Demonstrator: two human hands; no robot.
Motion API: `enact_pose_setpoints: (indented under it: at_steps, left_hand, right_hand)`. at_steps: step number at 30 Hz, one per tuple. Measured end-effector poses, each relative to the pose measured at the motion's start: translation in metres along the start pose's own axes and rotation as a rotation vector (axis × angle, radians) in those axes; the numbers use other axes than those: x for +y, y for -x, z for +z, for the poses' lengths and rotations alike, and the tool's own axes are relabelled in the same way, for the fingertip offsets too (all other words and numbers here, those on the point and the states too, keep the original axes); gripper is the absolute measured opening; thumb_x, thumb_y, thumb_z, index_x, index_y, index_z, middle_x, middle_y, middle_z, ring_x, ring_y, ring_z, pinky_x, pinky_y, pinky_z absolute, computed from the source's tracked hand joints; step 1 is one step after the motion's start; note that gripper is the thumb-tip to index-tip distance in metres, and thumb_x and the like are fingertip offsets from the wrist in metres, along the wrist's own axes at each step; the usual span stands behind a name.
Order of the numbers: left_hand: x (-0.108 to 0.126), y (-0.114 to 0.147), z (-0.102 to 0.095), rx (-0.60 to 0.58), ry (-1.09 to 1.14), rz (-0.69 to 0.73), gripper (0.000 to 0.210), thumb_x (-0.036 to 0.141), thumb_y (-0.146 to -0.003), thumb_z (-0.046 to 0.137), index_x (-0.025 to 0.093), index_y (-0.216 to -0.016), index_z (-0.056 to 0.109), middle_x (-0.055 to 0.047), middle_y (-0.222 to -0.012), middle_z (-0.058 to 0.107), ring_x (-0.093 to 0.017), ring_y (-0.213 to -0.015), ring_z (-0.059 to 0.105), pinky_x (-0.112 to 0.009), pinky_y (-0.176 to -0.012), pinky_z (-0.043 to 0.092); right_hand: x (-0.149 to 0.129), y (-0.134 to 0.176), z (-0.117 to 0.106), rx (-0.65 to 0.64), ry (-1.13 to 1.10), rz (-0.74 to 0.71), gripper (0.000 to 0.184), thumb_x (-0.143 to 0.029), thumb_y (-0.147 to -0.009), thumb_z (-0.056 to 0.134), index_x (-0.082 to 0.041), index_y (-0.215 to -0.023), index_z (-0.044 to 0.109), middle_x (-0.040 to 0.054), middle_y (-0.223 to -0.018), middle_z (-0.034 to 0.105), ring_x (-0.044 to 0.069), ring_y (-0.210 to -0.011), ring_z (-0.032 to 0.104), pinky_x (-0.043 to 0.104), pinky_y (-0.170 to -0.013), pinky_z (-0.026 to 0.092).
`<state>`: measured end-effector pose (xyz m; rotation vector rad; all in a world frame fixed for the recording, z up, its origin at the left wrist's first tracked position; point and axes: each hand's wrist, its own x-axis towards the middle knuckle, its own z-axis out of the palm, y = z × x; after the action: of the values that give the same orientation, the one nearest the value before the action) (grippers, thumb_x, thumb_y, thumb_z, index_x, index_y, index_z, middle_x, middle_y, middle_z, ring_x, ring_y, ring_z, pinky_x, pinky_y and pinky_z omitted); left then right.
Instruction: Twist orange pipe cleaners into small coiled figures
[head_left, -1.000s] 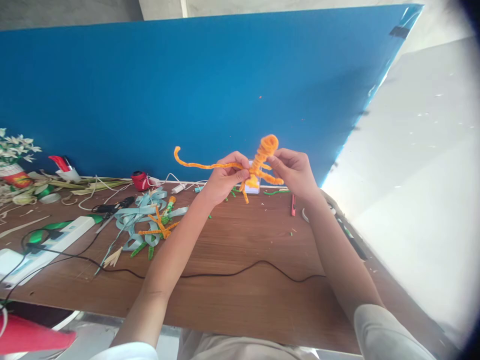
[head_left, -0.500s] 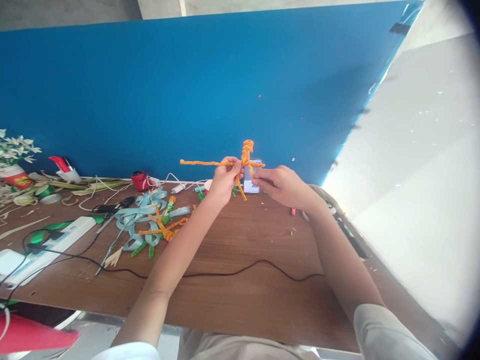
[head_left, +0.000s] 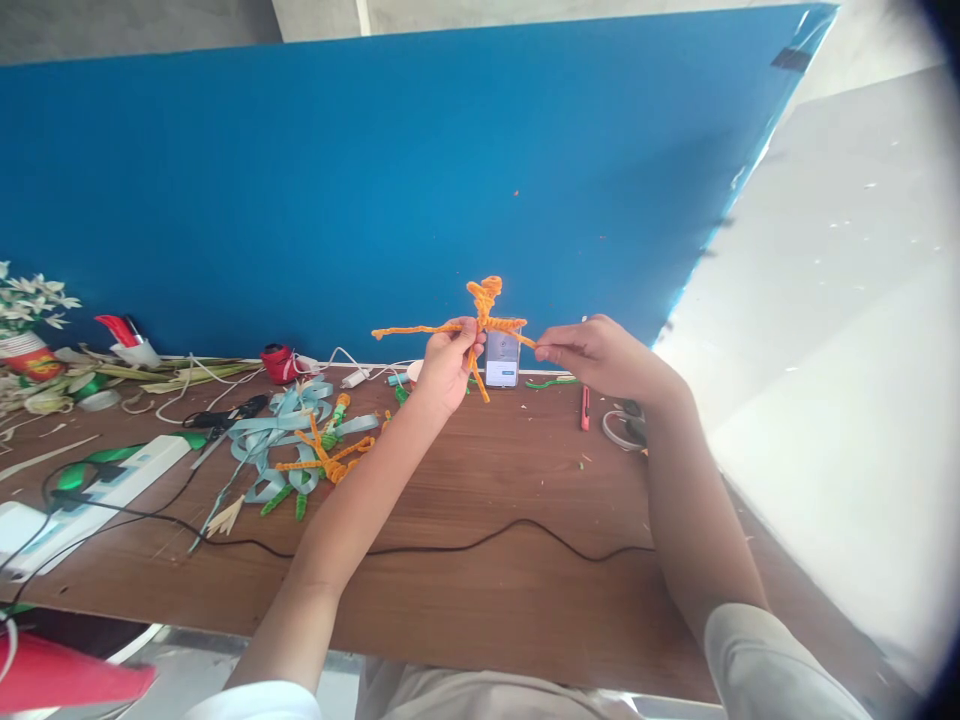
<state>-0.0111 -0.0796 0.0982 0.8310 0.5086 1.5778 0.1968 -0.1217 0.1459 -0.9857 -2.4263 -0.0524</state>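
So your left grip [head_left: 448, 365] is pinched closed, thumb against fingers, right on the middle of the fuzzy orange figure [head_left: 486, 303], just under its coiled top. Your right grip [head_left: 581, 352] is closed too, thumb and fingertips nipping the far end of a thin orange strand that runs out from that same middle, so the piece is basically strung between your hands, up off the bench [head_left: 480, 480]. It's bright orange and fluffy, with a lumpy twisted top, one long skinny limb out to the left, a thicker wrapped one to the right and another hanging down. Just behind it is a phone [head_left: 502, 368] with its screen lit, then the blue panel [head_left: 375, 200] along the back edge, so forward is your tightest side. Below your right grip there's a red cutter [head_left: 585, 408]; beside your left forearm, a heap of light blue ribbon [head_left: 255, 430] with a second orange figure [head_left: 326, 462] on it. More room toward you: that wide brown stretch has a black cord [head_left: 427, 549] across it, and the front edge runs close to your body.
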Motion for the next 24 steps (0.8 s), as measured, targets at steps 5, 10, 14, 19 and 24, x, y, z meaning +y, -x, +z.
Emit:
enact_pose_setpoints:
  at_steps: [5, 10, 14, 19, 24]
  left_hand:
    - [0.001, 0.000, 0.000, 0.102, -0.018, 0.037, 0.010, 0.011, -0.089, 0.067, 0.012, -0.080, 0.064, -0.001, -0.073, 0.063, -0.005, -0.062, 0.058, -0.016, -0.058, 0.046]
    - [0.004, 0.000, -0.002, 0.090, -0.087, 0.115, 0.010, 0.016, -0.088, 0.070, 0.014, -0.082, 0.063, 0.000, -0.072, 0.063, -0.005, -0.061, 0.059, -0.017, -0.057, 0.045]
    - [0.004, 0.005, -0.001, 0.033, -0.185, 0.237, 0.017, 0.026, -0.086, 0.074, 0.016, -0.083, 0.061, 0.002, -0.070, 0.064, -0.007, -0.060, 0.061, -0.018, -0.057, 0.047]
    - [0.007, 0.009, 0.001, -0.064, -0.238, 0.338, 0.023, 0.036, -0.085, 0.075, 0.019, -0.083, 0.058, 0.003, -0.066, 0.063, -0.007, -0.057, 0.059, -0.019, -0.054, 0.044]
    - [0.009, 0.006, -0.002, -0.112, -0.299, 0.354, 0.028, 0.042, -0.081, 0.077, 0.020, -0.083, 0.059, 0.002, -0.068, 0.064, -0.008, -0.057, 0.059, -0.020, -0.051, 0.042]
  right_hand:
    - [-0.016, -0.004, 0.009, -0.057, 0.139, -0.011, 0.031, -0.030, -0.098, 0.043, -0.021, -0.075, 0.062, -0.0020, -0.053, 0.042, 0.013, -0.049, 0.034, 0.029, -0.056, 0.018]
    - [-0.007, -0.006, 0.011, 0.023, 0.141, -0.026, 0.032, -0.033, -0.100, 0.041, -0.021, -0.078, 0.062, -0.0020, -0.054, 0.044, 0.013, -0.050, 0.032, 0.029, -0.058, 0.020]
    - [0.006, -0.004, 0.005, 0.026, 0.002, 0.008, 0.034, -0.037, -0.101, 0.043, -0.020, -0.080, 0.064, -0.0020, -0.059, 0.049, 0.012, -0.052, 0.034, 0.028, -0.056, 0.023]
    - [0.014, -0.004, 0.004, 0.095, -0.153, 0.038, 0.032, -0.040, -0.100, 0.046, -0.020, -0.086, 0.067, -0.0026, -0.063, 0.053, 0.010, -0.052, 0.034, 0.028, -0.056, 0.026]
    - [0.022, -0.006, 0.012, 0.135, -0.212, 0.090, 0.034, -0.045, -0.099, 0.047, -0.019, -0.087, 0.066, -0.0033, -0.058, 0.049, 0.011, -0.051, 0.035, 0.028, -0.055, 0.026]
